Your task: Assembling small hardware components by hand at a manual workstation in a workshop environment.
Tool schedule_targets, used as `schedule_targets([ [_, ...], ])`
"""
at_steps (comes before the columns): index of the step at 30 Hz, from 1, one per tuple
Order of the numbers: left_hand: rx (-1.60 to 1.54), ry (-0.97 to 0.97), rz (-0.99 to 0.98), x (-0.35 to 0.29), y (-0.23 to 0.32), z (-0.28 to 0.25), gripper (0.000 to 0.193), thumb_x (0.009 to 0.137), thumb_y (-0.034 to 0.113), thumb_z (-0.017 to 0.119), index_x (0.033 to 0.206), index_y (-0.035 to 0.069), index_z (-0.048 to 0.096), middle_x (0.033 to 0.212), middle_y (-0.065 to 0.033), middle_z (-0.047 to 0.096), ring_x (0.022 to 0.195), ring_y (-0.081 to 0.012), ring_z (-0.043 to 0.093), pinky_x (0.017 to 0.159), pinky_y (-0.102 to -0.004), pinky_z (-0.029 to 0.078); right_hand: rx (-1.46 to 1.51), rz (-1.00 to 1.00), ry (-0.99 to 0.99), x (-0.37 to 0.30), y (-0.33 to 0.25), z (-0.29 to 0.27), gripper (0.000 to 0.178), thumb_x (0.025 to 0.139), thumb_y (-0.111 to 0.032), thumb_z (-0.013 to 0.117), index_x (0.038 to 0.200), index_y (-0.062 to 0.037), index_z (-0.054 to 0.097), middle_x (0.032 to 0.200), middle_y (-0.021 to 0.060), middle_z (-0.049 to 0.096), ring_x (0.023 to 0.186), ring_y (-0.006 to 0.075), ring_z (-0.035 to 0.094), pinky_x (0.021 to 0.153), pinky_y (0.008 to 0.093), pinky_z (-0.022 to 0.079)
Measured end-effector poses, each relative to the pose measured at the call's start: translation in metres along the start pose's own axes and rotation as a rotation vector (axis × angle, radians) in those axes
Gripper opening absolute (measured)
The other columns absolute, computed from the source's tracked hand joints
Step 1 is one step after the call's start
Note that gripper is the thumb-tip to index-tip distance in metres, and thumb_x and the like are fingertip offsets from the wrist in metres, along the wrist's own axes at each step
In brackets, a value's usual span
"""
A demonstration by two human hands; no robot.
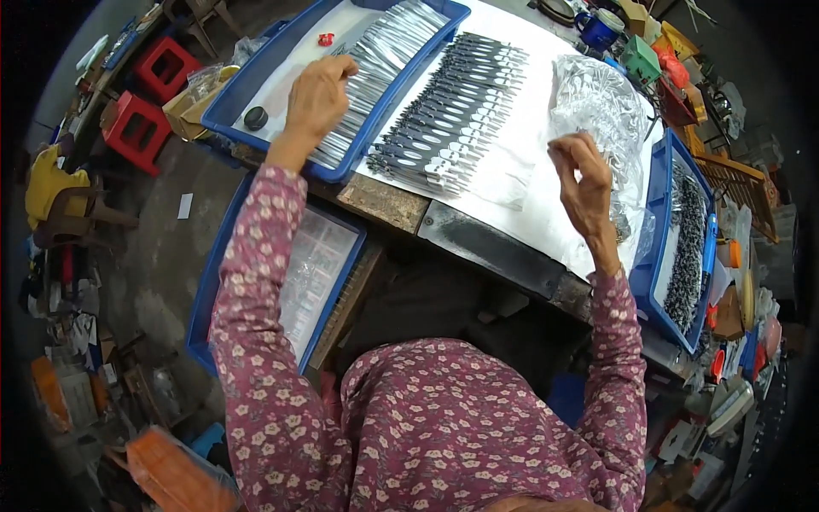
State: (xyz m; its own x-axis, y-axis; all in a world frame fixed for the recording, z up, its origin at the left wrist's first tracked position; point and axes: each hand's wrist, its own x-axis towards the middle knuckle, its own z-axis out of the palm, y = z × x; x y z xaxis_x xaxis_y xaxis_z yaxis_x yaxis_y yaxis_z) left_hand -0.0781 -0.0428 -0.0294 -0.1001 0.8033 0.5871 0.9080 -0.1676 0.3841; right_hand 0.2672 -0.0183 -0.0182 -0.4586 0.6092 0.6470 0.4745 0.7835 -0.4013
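Observation:
My left hand (319,97) is over a blue tray (350,162) of thin silver metal rods (388,51), its fingers curled together beside the rods. Whatever they may grip is hidden. My right hand (585,175) hovers by a clear plastic bag (601,107) of shiny small parts, thumb and fingertips pinched; I cannot make out anything between them. Between my hands, a slanting row of black-and-silver slim assembled pieces (456,115) lies on white paper (542,166). A round black cap (255,118) and a small red item (326,39) sit in the tray.
At the right, another blue tray (653,282) holds many small dark parts (688,247). Below the table's left end stands a third blue tray (213,290) with clear packets. Red stools (136,128) are at the left; a blue mug (601,29) and clutter stand at the back right.

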Motion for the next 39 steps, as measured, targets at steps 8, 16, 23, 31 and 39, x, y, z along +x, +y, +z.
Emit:
schedule_targets([
  [8,0.212,-0.237,0.134,0.026,-0.037,0.049,0.028,0.065,-0.006,0.055,0.091,0.006,0.056,0.092,-0.0133,0.056,0.091,-0.0325,0.051,0.082,-0.0381,0.041,0.070,0.195,-0.126,-0.055,-0.013,-0.045,0.009,0.074,0.007,0.058,0.082,0.0016,0.056,0.076,0.0086,0.053,0.064,0.0168,0.054,0.056,0.0252,0.042],
  [16,0.161,-0.131,0.382,0.058,0.015,0.123,0.005,0.074,0.000,0.049,0.078,0.003,0.049,0.077,-0.0146,0.051,0.077,-0.0340,0.050,0.067,-0.0410,0.039,0.075,0.154,-0.194,-0.106,0.081,-0.101,0.016,0.068,0.005,0.061,0.082,0.0011,0.055,0.076,0.0115,0.054,0.069,0.0272,0.056,0.059,0.0331,0.044],
  [23,0.179,-0.219,0.551,0.063,0.061,0.141,0.022,0.079,0.004,0.047,0.101,0.002,0.051,0.088,-0.0163,0.051,0.082,-0.0326,0.050,0.071,-0.0409,0.040,0.054,0.121,-0.067,-0.147,0.127,-0.175,0.015,0.070,0.003,0.061,0.082,0.0006,0.053,0.076,0.0107,0.052,0.068,0.0266,0.055,0.058,0.0325,0.043],
  [31,0.273,-0.260,0.498,0.071,0.077,0.158,0.027,0.078,0.011,0.040,0.102,0.004,0.051,0.087,-0.0138,0.052,0.080,-0.0295,0.051,0.070,-0.0393,0.040,0.095,0.431,0.116,-0.162,0.187,-0.270,0.006,0.076,-0.002,0.059,0.081,0.0017,0.059,0.068,0.0047,0.057,0.058,0.0107,0.053,0.049,0.0225,0.042],
  [39,0.370,-0.248,0.372,0.079,0.101,0.146,0.028,0.066,-0.010,0.047,0.090,0.002,0.053,0.083,-0.0127,0.054,0.081,-0.0300,0.053,0.069,-0.0390,0.040,-0.327,0.761,-0.087,-0.151,0.332,-0.355,0.019,0.067,-0.013,0.053,0.076,0.0004,0.062,0.069,0.0144,0.061,0.056,0.0236,0.059,0.050,0.0342,0.047],
])
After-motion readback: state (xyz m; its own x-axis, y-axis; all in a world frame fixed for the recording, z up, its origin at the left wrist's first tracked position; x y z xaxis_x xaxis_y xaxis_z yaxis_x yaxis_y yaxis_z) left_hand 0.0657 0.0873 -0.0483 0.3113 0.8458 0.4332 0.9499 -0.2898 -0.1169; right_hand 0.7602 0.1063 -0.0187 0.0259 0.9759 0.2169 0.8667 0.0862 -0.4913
